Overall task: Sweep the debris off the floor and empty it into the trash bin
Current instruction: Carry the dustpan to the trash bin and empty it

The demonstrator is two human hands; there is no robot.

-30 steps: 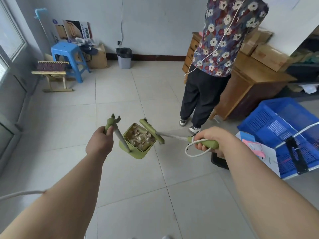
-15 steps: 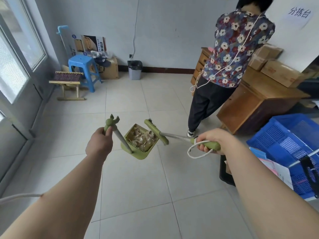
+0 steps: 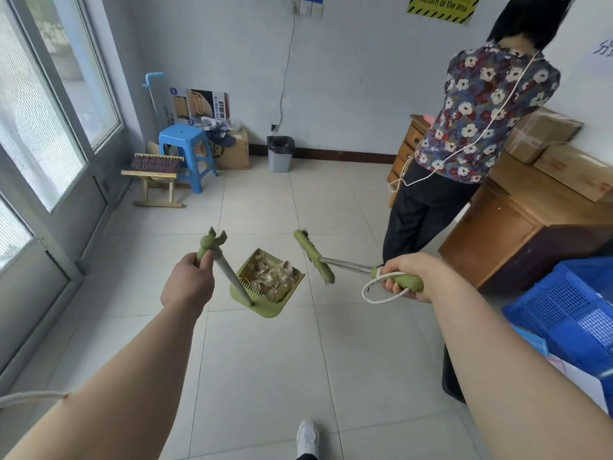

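Observation:
My left hand [image 3: 187, 286] grips the top of a green dustpan's long handle. The dustpan [image 3: 265, 302] hangs above the tiled floor with pale debris [image 3: 268, 277] piled inside it. My right hand [image 3: 409, 273] holds the green grip of a short broom [image 3: 313, 255], whose head points left, just right of the dustpan and apart from it. A white cord loop hangs from the broom's grip. A grey trash bin [image 3: 280, 154] with a black liner stands against the far wall, well beyond both tools.
A person in a flowered shirt [image 3: 477, 127] stands at the right by a wooden desk [image 3: 517, 227] with cardboard boxes. A blue crate [image 3: 570, 310] sits near right. A blue stool [image 3: 185, 154], wooden stool [image 3: 156, 180] and boxes stand far left. My white shoe [image 3: 306, 438] shows below.
My view has tilted up and moved forward, so the bin and far wall show more. The broom head has drawn away from the dustpan to the right. Both grips are unchanged.

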